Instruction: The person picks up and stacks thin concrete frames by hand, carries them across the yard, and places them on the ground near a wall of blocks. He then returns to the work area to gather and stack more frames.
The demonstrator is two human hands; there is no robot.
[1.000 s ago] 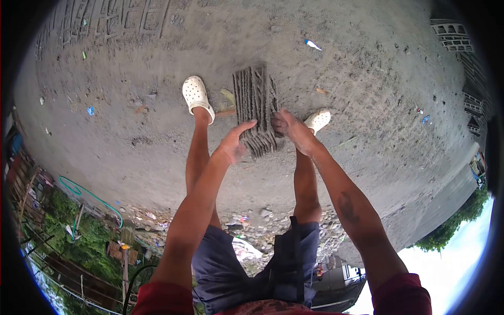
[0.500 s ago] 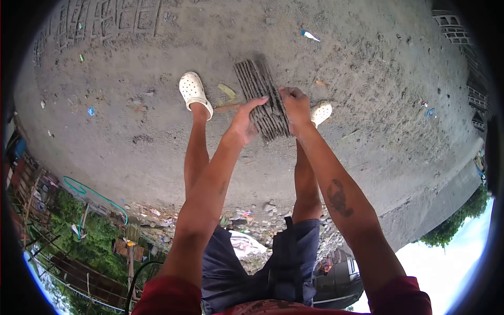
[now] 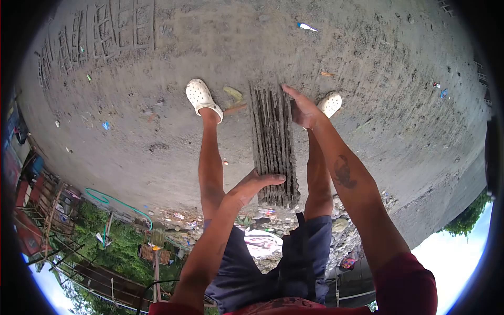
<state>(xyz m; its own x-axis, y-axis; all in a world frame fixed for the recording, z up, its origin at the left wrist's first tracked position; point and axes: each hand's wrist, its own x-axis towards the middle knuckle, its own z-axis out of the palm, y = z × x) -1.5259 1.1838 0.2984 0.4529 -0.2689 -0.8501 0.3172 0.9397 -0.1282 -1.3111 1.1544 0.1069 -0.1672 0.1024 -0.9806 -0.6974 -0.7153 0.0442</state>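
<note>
A bundle of rough grey slats [image 3: 272,131], caked with what looks like mud, stands lengthwise between my legs over the grey ground. My left hand [image 3: 257,185] grips its near end, the thumb lying across the slats and the other fingers hidden beneath. At the far right side of the bundle is my right hand [image 3: 304,107], its fingers stretched out along the edge and the palm facing the slats. Whether that palm presses on the slats is hard to tell.
White clogs [image 3: 199,95] are on my feet, left and right of the bundle. Grid-like frames [image 3: 123,29] lie at the upper left. A green hose [image 3: 126,207], rubble [image 3: 341,226] and plants are near the bottom. Small litter [image 3: 307,27] dots the ground.
The bundle has turned from tilted to nearly straight and appears longer and nearer. My left hand has moved down to its near end; my right hand has opened from a closed grip.
</note>
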